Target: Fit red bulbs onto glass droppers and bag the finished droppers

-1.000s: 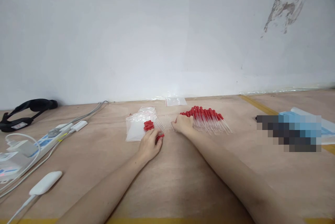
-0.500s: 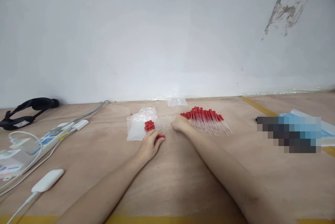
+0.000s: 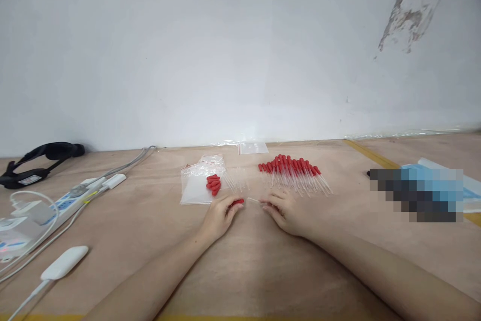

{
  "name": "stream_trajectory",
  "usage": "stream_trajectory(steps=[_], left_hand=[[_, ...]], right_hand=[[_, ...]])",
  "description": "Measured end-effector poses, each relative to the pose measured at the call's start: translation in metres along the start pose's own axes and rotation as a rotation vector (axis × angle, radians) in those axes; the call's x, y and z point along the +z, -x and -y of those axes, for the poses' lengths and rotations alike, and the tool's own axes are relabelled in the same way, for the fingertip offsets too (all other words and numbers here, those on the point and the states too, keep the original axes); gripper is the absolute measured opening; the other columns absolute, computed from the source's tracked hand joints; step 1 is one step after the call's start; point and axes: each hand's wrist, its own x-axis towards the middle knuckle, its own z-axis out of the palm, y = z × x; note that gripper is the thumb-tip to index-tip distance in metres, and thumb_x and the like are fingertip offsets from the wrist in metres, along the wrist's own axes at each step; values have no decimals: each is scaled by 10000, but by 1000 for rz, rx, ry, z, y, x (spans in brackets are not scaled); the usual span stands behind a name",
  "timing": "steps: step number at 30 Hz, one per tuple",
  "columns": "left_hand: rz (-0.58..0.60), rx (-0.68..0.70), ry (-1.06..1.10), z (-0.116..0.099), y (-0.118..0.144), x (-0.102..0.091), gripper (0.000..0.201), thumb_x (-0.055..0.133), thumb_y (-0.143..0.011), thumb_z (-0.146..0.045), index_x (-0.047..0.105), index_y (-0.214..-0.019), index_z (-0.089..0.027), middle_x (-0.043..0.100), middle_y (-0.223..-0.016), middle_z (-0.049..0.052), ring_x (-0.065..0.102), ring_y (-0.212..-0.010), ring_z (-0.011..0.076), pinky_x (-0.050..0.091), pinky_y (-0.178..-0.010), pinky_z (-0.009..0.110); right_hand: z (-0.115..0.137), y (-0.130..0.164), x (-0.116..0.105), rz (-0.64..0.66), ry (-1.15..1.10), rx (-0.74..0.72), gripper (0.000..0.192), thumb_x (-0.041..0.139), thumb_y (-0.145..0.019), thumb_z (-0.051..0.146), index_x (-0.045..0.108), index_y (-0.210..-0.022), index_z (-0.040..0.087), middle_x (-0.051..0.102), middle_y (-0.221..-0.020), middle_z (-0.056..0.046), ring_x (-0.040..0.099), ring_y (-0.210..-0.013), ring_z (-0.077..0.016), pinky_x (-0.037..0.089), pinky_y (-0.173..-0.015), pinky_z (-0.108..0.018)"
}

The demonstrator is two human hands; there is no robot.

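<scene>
My left hand (image 3: pixel 221 213) pinches a red rubber dropper bulb (image 3: pixel 239 201), its end facing right. Across a small gap, my right hand (image 3: pixel 282 211) grips a thin clear dropper tube (image 3: pixel 254 200) that points left at the bulb; the two are apart. Beyond my left hand, several loose red bulbs (image 3: pixel 213 184) lie on clear plastic bags (image 3: pixel 193 188). Several bare clear tubes (image 3: pixel 232 181) are beside them. Behind my right hand spreads a row of droppers (image 3: pixel 293 168), red bulbs on clear tubes.
A small clear bag (image 3: pixel 254 147) lies by the wall. On the left are a power strip (image 3: pixel 69 201) with cables, a white adapter (image 3: pixel 64 263) and a black strapped item (image 3: pixel 41 161). A blue item (image 3: pixel 424 178), partly pixelated, is at right.
My right hand has come back toward me from the bare tubes, now with a tube in its fingers. My left hand has shifted slightly right and nearer with the red bulb.
</scene>
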Motion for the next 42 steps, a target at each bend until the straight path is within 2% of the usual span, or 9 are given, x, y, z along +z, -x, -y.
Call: stream_trajectory(steps=[6, 12, 15, 20, 24, 30, 35, 42], left_hand=[[6, 16, -10, -4, 0, 0, 152, 487, -839, -258, 596, -917, -190, 655, -843, 25, 589, -763, 149, 454, -688, 259], [-18, 28, 52, -7, -1, 4, 151, 506, -827, -279, 618, -873, -189, 639, -807, 33, 576, -747, 152, 452, -671, 260], [-11, 20, 108, -7, 0, 5, 154, 507, -826, -278, 626, -856, -184, 633, -789, 35, 572, -730, 148, 449, -654, 255], [158, 45, 153, -9, 2, 3, 203, 468, -847, -305, 629, -865, -183, 630, -823, 50, 566, -759, 154, 448, -695, 272], [243, 91, 105, -11, 1, 4, 203, 453, -856, -283, 628, -847, -180, 613, -805, 47, 549, -746, 148, 433, -691, 264], [204, 68, 9, -12, 1, 5, 203, 449, -850, -295, 605, -824, -169, 581, -746, 41, 515, -688, 145, 411, -639, 259], [213, 106, 21, -11, 2, 7, 194, 432, -854, -285, 582, -824, -165, 570, -742, 37, 503, -673, 139, 401, -625, 253], [189, 136, 19, -11, 2, 6, 167, 443, -852, -255, 577, -823, -159, 561, -740, 31, 500, -662, 130, 399, -610, 239]], right_hand=[[9, -1, 4, 7, 16, -6, 206, 437, -836, 214, 591, -973, 209, 618, -875, -32, 538, -775, -133, 343, -737, -292], [14, -1, 2, -10, 6, 4, 179, 443, -835, 265, 611, -831, 203, 607, -744, -18, 514, -666, -121, 336, -697, -282], [14, -2, -2, 23, 13, -10, 183, 443, -838, 258, 618, -819, 208, 604, -735, -11, 505, -666, -118, 321, -690, -277], [5, -2, -8, 145, 49, -66, 230, 414, -857, 274, 634, -820, 219, 603, -728, -12, 482, -641, -113, 274, -695, -294], [-1, -1, -5, 155, 124, -106, 223, 421, -852, 277, 640, -848, 239, 614, -762, -9, 454, -617, -107, 231, -701, -311], [5, -2, 1, 96, 189, -93, 255, 397, -848, 257, 637, -776, 210, 602, -700, -14, 445, -593, -105, 212, -687, -310], [11, -7, 0, 138, 175, -114, 260, 387, -845, 236, 606, -714, 186, 607, -671, -13, 448, -565, -104, 214, -680, -303], [11, -9, 12, 195, 107, -41, 286, 329, -870, 237, 554, -707, 170, 619, -693, -19, 476, -590, -110, 240, -688, -296]])
